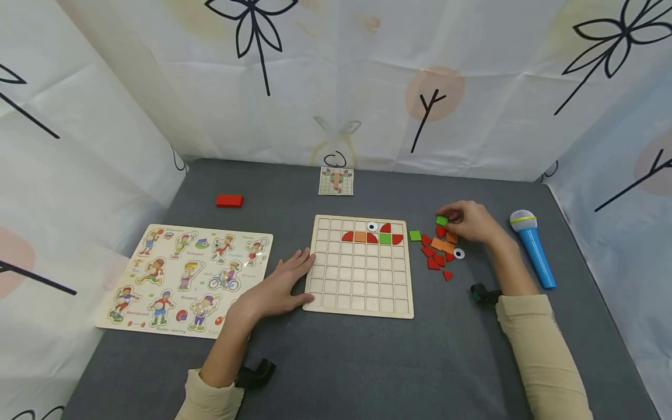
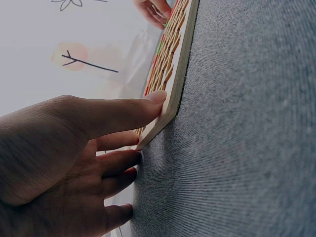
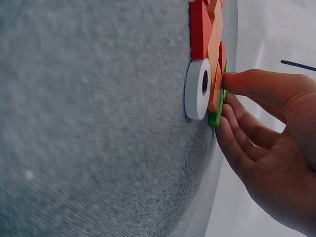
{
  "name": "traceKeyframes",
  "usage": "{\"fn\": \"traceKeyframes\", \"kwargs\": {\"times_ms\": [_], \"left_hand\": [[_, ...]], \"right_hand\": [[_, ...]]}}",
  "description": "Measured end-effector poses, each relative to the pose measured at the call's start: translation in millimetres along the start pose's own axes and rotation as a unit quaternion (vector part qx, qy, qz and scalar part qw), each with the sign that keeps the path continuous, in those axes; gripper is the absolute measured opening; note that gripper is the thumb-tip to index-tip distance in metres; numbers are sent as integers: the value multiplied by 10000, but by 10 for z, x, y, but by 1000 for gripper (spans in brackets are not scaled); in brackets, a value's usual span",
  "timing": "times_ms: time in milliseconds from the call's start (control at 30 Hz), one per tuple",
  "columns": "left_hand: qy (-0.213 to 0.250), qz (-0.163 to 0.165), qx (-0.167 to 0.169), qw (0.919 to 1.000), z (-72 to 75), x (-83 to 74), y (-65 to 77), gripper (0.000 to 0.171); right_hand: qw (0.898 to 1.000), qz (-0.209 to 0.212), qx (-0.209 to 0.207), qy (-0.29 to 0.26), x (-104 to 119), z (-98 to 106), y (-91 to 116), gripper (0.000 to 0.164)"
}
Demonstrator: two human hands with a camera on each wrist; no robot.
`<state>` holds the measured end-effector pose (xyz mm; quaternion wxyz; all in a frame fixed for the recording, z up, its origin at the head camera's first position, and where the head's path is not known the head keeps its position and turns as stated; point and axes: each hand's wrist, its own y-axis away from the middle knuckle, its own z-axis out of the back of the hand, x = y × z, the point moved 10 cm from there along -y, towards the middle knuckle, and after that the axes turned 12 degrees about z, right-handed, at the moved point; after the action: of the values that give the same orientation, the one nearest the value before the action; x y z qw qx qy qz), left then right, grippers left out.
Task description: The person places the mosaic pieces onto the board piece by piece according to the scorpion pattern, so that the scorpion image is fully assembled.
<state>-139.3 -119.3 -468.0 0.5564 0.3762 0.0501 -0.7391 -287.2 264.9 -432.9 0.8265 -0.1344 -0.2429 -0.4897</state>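
A wooden grid board [image 1: 359, 280] lies in the middle of the table. Near its top sit red quarter-round pieces, orange and green squares, and a white eye disc [image 1: 372, 227]. My left hand [image 1: 280, 284] rests along the board's left edge with fingers extended, the thumb [image 2: 157, 97] on its near corner. At the far side of a small heap of loose pieces, my right hand [image 1: 469, 220] pinches a green square [image 1: 442, 220] between thumb and fingers. Red pieces [image 1: 428, 251], orange pieces [image 1: 443, 245] and a white ring-like disc [image 3: 198, 90] lie just below that hand.
A picture puzzle board [image 1: 184, 280] lies at left under the left forearm. A red block [image 1: 229, 201] is behind it, and a pattern card [image 1: 336, 181] stands at the back edge. One loose green square [image 1: 415, 235] sits beside the grid board. A blue toy microphone [image 1: 535, 251] is far right.
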Motion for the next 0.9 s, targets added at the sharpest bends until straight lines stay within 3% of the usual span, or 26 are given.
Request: {"fn": "traceKeyframes", "kwargs": {"times_ms": [167, 400, 500, 633, 900], "left_hand": [[187, -259, -113, 9994, -24, 62, -16, 89], [-46, 45, -68, 10000, -39, 88, -55, 91], [-79, 122, -90, 9999, -53, 120, -73, 90], [-76, -21, -232, 9997, -93, 204, -112, 92], [119, -51, -37, 9999, -9, 29, -19, 89]], "right_hand": [[9999, -119, 90, 47, -44, -8, -25, 37], [9998, -147, -97, -6, -3, 13, -27, 40], [9996, 35, -256, -81, 98, -7, -42, 39], [9982, 318, -438, -251, 265, -84, -72, 36], [9937, 759, -409, -721, 651, -277, -166, 34]]}}
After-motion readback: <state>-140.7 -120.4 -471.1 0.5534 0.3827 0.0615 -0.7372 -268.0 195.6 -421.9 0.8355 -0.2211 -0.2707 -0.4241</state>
